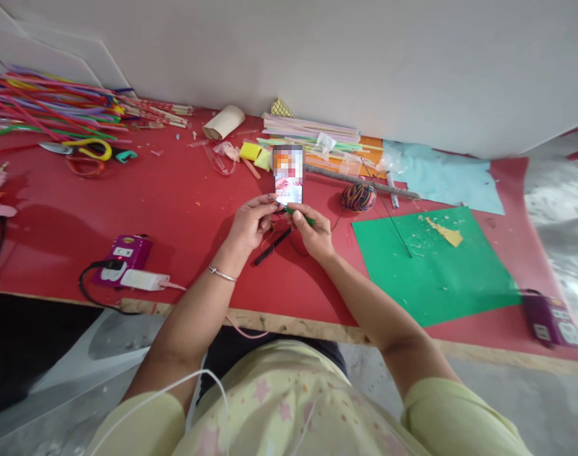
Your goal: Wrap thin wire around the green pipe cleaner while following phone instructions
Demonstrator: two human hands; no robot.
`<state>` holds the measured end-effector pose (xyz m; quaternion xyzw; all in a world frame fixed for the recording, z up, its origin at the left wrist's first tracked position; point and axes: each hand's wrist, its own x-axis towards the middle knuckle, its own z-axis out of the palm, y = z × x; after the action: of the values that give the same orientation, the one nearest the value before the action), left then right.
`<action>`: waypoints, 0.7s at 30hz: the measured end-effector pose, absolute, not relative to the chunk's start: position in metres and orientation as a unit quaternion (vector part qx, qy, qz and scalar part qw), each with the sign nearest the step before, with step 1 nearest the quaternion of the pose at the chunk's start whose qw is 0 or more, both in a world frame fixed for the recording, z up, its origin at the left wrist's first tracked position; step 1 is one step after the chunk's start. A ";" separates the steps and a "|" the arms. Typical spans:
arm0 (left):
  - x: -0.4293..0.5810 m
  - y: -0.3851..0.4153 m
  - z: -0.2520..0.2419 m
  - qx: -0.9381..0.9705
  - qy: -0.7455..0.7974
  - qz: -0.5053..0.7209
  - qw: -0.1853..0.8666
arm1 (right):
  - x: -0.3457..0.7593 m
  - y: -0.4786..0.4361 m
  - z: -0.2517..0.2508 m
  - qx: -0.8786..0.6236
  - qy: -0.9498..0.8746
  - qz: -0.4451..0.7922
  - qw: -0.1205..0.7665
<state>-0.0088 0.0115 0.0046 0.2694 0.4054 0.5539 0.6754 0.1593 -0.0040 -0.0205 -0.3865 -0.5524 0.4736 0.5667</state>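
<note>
Left hand: this bare hand (251, 221), a silver bangle at its wrist, draws its fingertips close together by the green piece; whether they grip it we cannot tell
Right hand: we see this bare hand (316, 234) pinching a thin green piece (309, 221) between thumb and fingers
Green piece: it sits off the red-topped table (175, 202), above its middle, just in front of the upright dark-framed phone (295, 191)
Thread: a thin dark strand (337, 220) runs between the round multicoloured yarn ball (359, 197) and the right hand; its end is hidden from us
Progress: we judge the handwork to be partway, with the green piece in hand and not yet set down
Unused so far: a straight black stick (272, 247) lies below the hands, towards the table's near edge; a long grey-brown twig (364, 181), nearer the far edge, looks unwrapped to us
Green sheet: this flat sheet (412, 285), near the table's right edge, looks whole, with a torn yellow scrap (444, 232) on it
Phone writing: small lines too blurred for us to read; the upper screen is pixelated
Brands: we can read none
</note>
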 end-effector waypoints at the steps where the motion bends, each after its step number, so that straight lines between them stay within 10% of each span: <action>1: -0.009 0.011 0.005 0.274 0.405 0.557 0.672 | 0.159 -0.004 -0.020 -0.386 -0.551 0.474 0.567; 21: -0.013 0.012 0.005 0.236 0.388 0.586 0.671 | 0.167 0.000 -0.018 -0.402 -0.651 0.397 0.507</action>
<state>-0.0130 0.0125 0.0053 0.2357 0.3882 0.5862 0.6709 0.1674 -0.0003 -0.0177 -0.4020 -0.6509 0.3973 0.5068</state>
